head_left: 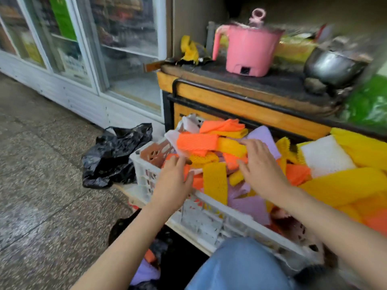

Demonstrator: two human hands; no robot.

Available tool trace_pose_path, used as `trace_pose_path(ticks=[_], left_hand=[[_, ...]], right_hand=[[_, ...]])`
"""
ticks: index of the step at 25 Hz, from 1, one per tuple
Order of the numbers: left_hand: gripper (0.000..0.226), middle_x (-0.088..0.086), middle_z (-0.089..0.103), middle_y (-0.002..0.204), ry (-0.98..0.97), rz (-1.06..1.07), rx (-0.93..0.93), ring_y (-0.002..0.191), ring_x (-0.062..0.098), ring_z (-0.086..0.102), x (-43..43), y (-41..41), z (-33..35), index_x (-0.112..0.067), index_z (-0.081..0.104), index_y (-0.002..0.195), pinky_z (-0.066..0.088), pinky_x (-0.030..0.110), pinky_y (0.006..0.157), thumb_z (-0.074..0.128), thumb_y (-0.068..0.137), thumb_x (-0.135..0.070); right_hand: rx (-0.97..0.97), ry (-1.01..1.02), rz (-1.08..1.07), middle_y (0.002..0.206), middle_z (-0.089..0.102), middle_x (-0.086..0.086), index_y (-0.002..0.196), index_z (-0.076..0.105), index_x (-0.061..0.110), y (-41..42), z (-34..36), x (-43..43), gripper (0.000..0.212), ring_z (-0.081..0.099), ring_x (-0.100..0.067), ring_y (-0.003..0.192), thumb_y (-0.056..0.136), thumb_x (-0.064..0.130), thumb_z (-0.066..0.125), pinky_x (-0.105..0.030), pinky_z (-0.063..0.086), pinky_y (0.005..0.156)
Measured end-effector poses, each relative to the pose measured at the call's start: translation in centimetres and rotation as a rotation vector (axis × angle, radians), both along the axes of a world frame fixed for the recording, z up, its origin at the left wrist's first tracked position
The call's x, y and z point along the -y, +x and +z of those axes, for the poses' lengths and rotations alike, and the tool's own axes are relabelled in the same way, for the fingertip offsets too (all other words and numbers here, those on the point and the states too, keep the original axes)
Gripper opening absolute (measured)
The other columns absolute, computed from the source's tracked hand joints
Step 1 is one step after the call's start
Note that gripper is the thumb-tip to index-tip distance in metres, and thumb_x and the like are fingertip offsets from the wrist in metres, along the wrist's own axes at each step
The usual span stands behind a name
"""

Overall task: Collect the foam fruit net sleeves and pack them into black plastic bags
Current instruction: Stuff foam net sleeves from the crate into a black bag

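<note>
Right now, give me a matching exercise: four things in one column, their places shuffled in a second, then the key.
Things
1. pink pot
2. black bag
3. sleeves
4. steel bowl

Places
A. on the floor, left of the crate
B. on the countertop, right end
C. piled in the crate
D. on the countertop, left of the bowl

Pairs: 1-D, 2-A, 3-C, 4-B
</note>
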State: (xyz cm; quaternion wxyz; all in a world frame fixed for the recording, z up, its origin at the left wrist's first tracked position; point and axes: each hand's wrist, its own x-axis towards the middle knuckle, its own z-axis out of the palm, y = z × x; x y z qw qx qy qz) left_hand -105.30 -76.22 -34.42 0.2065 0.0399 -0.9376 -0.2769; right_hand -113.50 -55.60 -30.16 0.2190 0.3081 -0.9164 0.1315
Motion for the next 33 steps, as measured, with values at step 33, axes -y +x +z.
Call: trace_pose_path(ticks=[33], left_hand=[[0.035,0.007,0.066,0.114,1.029,-0.204,-0.004,0.104,0.021,0.064,-9.1,-4.0,8.6,-0.02,0.056,0.117,0.052,0.041,0.09,0.068,0.085,-0.025]], right_hand=[[0.456,-0.436,0.155,0.107,0.046,0.008,0.135,0.045,0.024,2.1,4.1,-3.4,0.046,0.052,-0.001,0.086,0.091,0.02,0.059,-0.014,0.046,0.083]])
